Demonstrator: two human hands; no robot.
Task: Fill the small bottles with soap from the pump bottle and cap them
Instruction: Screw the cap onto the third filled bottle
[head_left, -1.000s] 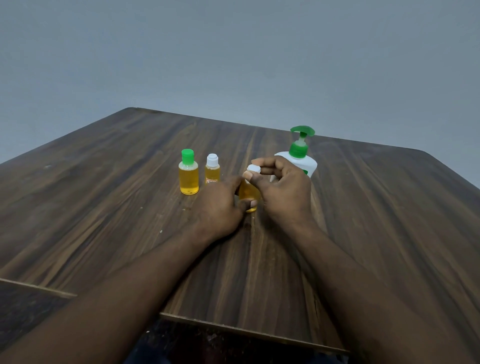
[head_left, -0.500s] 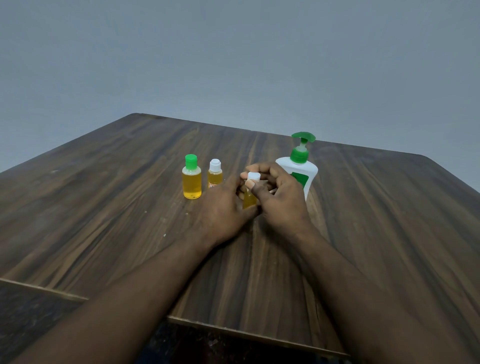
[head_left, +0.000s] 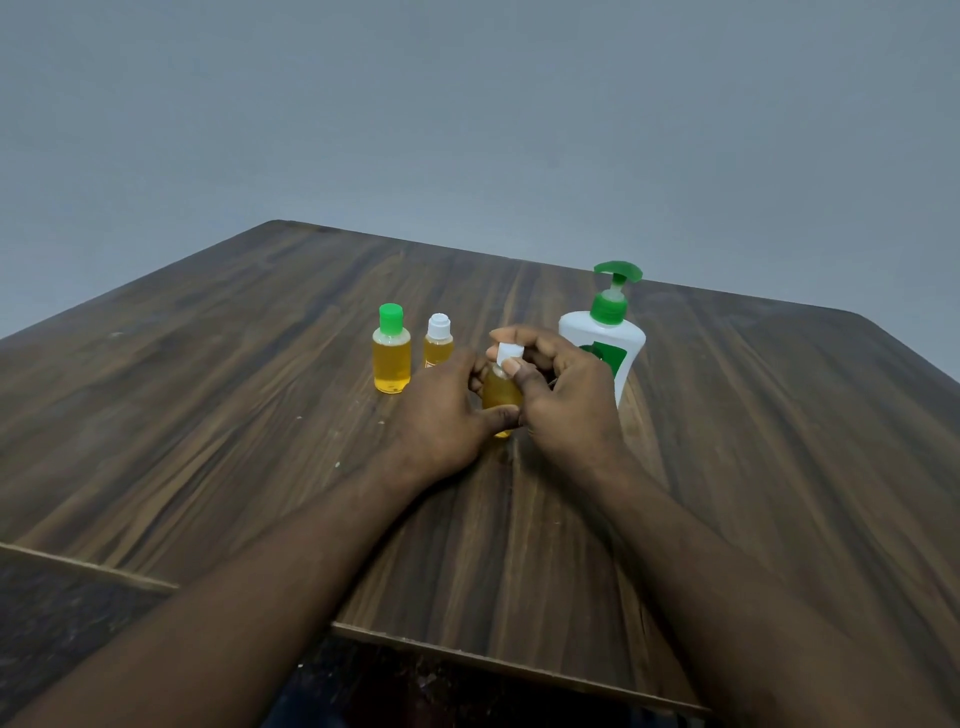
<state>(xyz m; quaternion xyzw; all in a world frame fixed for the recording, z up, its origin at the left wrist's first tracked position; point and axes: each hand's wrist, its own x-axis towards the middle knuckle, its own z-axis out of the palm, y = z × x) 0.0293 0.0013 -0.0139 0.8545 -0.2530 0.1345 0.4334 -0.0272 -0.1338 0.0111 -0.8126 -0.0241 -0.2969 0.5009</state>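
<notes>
Four bottles are counted on the wooden table (head_left: 208, 415): three small bottles of amber soap and one pump bottle (head_left: 584, 332), white with a green pump head. All are gathered toward the middle of the far edge. Two small bottles stand upright just beside each other: the green-capped bottle (head_left: 391, 358), nearer the left edge, and the shorter white-capped bottle (head_left: 438, 345) to its right. The pump bottle is set furthest right, closest to the far edge. The third small bottle (head_left: 500, 389) is found between the white-capped bottle and the pump bottle, and two hands are counted around it. Its body is grasped by the left hand (head_left: 441, 410), with the thumb laid across its lower part. Its white cap (head_left: 508, 354) is pinched on top between the thumb and curled fingers of the right hand (head_left: 566, 395). Whether its base is resting on the table cannot be told. Against the frame half a second earlier, little is changed. The same grips are kept on body and cap, and the two standing bottles and the pump bottle are left where they were. Somewhat more of the amber body is now exposed between the hands.
</notes>
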